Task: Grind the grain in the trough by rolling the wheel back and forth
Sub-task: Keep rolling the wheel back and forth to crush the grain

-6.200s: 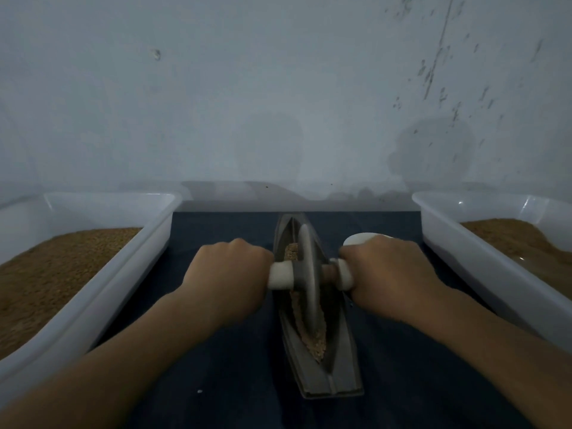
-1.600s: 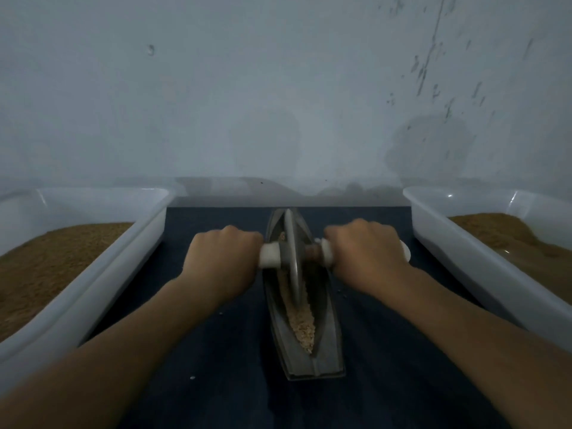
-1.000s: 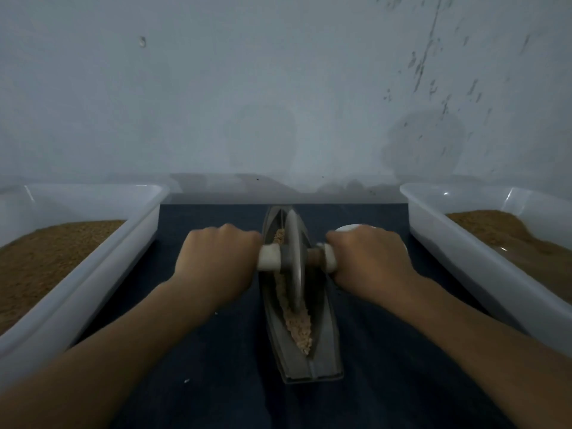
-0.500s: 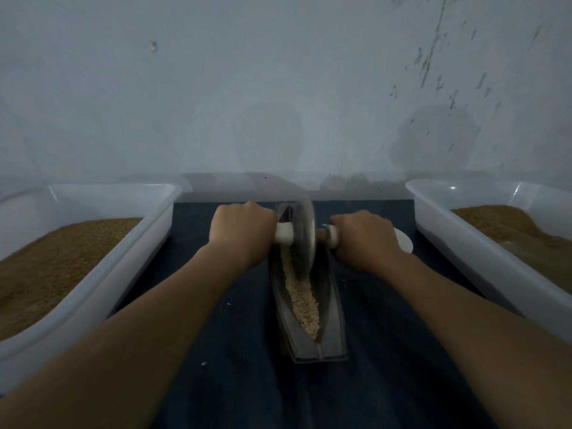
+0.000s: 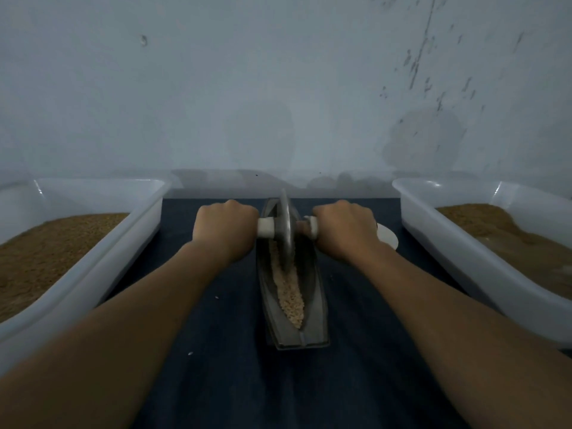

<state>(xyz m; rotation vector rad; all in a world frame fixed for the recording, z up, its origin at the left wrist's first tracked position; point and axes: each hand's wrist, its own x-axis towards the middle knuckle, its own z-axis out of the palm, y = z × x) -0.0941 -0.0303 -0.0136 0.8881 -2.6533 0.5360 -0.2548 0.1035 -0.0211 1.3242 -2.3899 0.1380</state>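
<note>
Grey metal: one wheel stands at the far end of one trough, with a strip of grain lying along the groove toward me. My left hand and right hand each clench one end of its white handle. Two white bins of brown meal, left tub and right tub, flank the blue cloth.

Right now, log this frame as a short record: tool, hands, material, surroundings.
wheel: upright in the trough, toward its far end
left hand: grips the left handle
right hand: grips the right handle
grain: pale strip along the groove, nearer than the wheel
left tub: white, holds brown granular fill
right tub: white, same fill
cloth: dark blue, under everything
</note>
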